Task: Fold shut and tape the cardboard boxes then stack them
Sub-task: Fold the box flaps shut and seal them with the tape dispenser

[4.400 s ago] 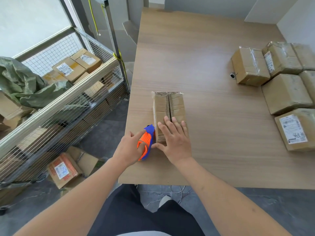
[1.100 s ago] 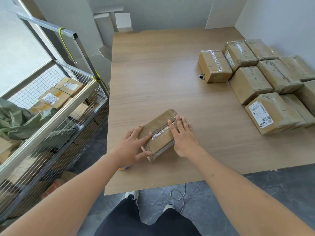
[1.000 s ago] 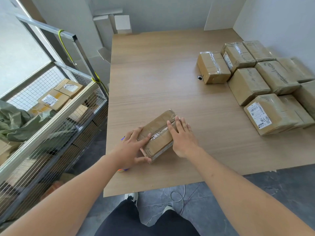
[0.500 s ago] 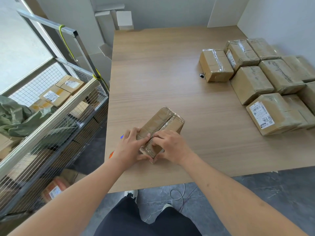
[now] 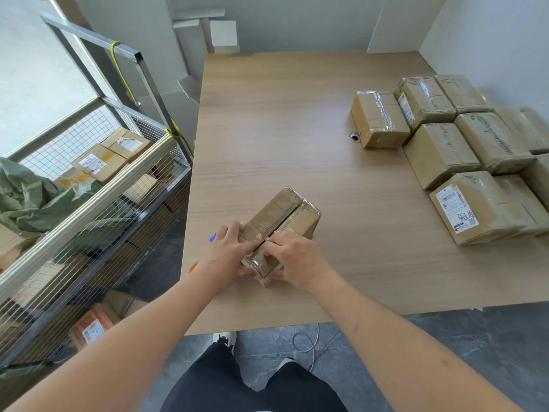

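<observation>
Box [image 5: 280,226] lies near the worktop's [image 5: 282,129] front-left edge, long axis running away to my right. My left hand [image 5: 228,248] and right hand [image 5: 294,257] both grip its near end, fingertips meeting at the seam. A second ago my right hand lay flat further along the top.

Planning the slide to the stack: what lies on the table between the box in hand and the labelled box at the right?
Nothing: in the head view only bare table lies between the box in hand and the labelled box.
</observation>
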`<state>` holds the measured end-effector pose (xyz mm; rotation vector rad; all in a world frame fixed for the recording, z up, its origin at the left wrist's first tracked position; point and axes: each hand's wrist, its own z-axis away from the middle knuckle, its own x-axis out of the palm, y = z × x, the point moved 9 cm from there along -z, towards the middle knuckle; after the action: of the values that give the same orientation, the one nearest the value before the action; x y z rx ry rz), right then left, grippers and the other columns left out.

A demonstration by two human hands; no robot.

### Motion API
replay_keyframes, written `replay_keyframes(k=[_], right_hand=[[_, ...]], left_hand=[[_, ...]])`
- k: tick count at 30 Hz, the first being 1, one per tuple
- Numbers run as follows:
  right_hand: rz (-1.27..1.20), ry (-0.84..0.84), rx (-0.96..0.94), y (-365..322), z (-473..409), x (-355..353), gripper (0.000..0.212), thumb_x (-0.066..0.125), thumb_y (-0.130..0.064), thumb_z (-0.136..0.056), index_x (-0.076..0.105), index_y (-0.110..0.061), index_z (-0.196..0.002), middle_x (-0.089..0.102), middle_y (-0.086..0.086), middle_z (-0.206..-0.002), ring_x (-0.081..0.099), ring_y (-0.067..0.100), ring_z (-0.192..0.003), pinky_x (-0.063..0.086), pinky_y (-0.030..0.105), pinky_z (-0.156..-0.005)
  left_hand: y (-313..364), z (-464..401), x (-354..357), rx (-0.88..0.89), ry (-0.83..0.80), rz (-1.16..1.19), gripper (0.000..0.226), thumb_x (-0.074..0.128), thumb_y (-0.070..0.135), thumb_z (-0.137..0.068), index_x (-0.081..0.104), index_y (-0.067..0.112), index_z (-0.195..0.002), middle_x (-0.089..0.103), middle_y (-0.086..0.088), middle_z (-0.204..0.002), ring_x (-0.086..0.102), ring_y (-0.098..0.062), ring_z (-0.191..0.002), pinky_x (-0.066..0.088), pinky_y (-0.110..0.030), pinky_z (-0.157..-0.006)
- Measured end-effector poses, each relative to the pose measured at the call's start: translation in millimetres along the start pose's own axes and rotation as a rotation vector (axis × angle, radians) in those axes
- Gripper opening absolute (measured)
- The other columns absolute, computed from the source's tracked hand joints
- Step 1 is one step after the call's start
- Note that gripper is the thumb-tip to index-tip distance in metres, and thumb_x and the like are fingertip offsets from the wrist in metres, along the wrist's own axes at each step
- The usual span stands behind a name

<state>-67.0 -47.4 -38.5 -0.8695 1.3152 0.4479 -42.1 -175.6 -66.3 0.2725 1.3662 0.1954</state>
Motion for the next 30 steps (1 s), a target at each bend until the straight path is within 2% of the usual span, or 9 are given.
replay_keyframes(k=[2, 5, 10, 14, 17, 21, 24, 27, 30], right_hand=[[0.012, 0.034, -0.012, -2, 1, 0, 0.053, 0.091, -0.049, -0.062, 0.065, -0.022, -0.101, 0.065, -0.006, -0.105, 0.061, 0.023, -0.1, 0.054, 0.036, -0.087], [0.014, 0.071, -0.038, -2, 5, 6, 0.054, 0.089, -0.048, -0.066, 0.068, -0.018, -0.106, 0.07, 0.0, -0.118, 0.064, 0.027, -0.12, 0.046, 0.045, -0.11], [-0.022, 0.132, 0.018, -2, 10, 12, 0.062, 0.085, -0.052, -0.066, 0.067, -0.016, -0.113, 0.068, 0.002, -0.126, 0.058, 0.026, -0.132, 0.037, 0.048, -0.118], [-0.01, 0.059, 0.019, 3, 6, 5, 0.059, 0.076, -0.054, -0.079, 0.061, -0.018, -0.122, 0.062, 0.001, -0.137, 0.048, 0.026, -0.141, 0.026, 0.049, -0.124], [0.038, -0.09, 0.033, 15, 5, 8, 0.07, 0.077, -0.038, -0.085, 0.046, -0.021, -0.145, 0.044, -0.009, -0.156, 0.027, 0.019, -0.153, 0.015, 0.041, -0.128], [-0.087, -0.162, 0.034, 24, 10, 5, 0.056, 0.077, -0.032, -0.088, 0.047, -0.027, -0.135, 0.03, -0.021, -0.163, 0.017, 0.007, -0.155, 0.043, 0.038, -0.111], [-0.144, -0.15, 0.063, 27, 11, 4, 0.045, 0.078, -0.034, -0.088, 0.054, -0.023, -0.124, 0.031, -0.021, -0.162, 0.017, 0.006, -0.154, 0.044, 0.038, -0.112], [-0.201, -0.133, 0.079, 29, 10, 10, 0.036, 0.074, -0.021, -0.092, 0.055, -0.02, -0.123, 0.032, -0.019, -0.163, 0.015, 0.007, -0.155, 0.045, 0.041, -0.11], [-0.242, -0.15, 0.09, 34, 3, 12, 0.052, 0.066, 0.001, -0.092, 0.051, -0.018, -0.138, 0.03, -0.009, -0.165, 0.013, 0.01, -0.155, 0.04, 0.04, -0.113]], left_hand=[[-1, 0, 0, 0.01, -0.003, -0.004, 0.08, 0.084, 0.05, -0.077, 0.05, 0.04, -0.148, 0.036, -0.005, -0.138, 0.034, -0.027, -0.118, 0.042, -0.044, -0.106], [-2, 1, 2, 0.018, 0.009, -0.02, 0.079, 0.082, 0.052, -0.079, 0.049, 0.04, -0.149, 0.036, -0.006, -0.138, 0.035, -0.028, -0.117, 0.043, -0.047, -0.104], [-2, 2, 5, -0.027, 0.01, -0.022, 0.08, 0.08, 0.056, -0.078, 0.047, 0.041, -0.15, 0.034, -0.006, -0.141, 0.034, -0.029, -0.122, 0.042, -0.047, -0.105], [1, 6, 3, -0.034, 0.035, 0.046, 0.075, 0.08, 0.051, -0.081, 0.051, 0.036, -0.149, 0.037, -0.009, -0.131, 0.039, -0.029, -0.116, 0.044, -0.047, -0.104], [4, 12, 3, 0.03, 0.109, 0.125, 0.061, 0.082, 0.035, -0.084, 0.061, 0.028, -0.141, 0.041, -0.013, -0.123, 0.048, -0.032, -0.104, 0.052, -0.053, -0.09], [2, 12, 1, 0.132, 0.217, 0.138, 0.055, 0.086, 0.014, -0.08, 0.066, 0.029, -0.129, 0.041, -0.016, -0.141, 0.049, -0.041, -0.117, 0.056, -0.056, -0.085], [5, 9, 3, 0.223, 0.233, 0.132, 0.053, 0.086, 0.002, -0.076, 0.071, 0.021, -0.123, 0.042, -0.018, -0.156, 0.043, -0.045, -0.141, 0.055, -0.06, -0.093], [2, 9, 7, 0.217, 0.235, 0.16, 0.05, 0.082, -0.001, -0.081, 0.07, 0.016, -0.127, 0.049, -0.014, -0.153, 0.042, -0.043, -0.143, 0.054, -0.063, -0.093], [1, 9, 6, 0.155, 0.243, 0.231, 0.046, 0.08, 0.008, -0.087, 0.07, 0.017, -0.131, 0.05, -0.009, -0.154, 0.041, -0.04, -0.145, 0.05, -0.061, -0.101]])
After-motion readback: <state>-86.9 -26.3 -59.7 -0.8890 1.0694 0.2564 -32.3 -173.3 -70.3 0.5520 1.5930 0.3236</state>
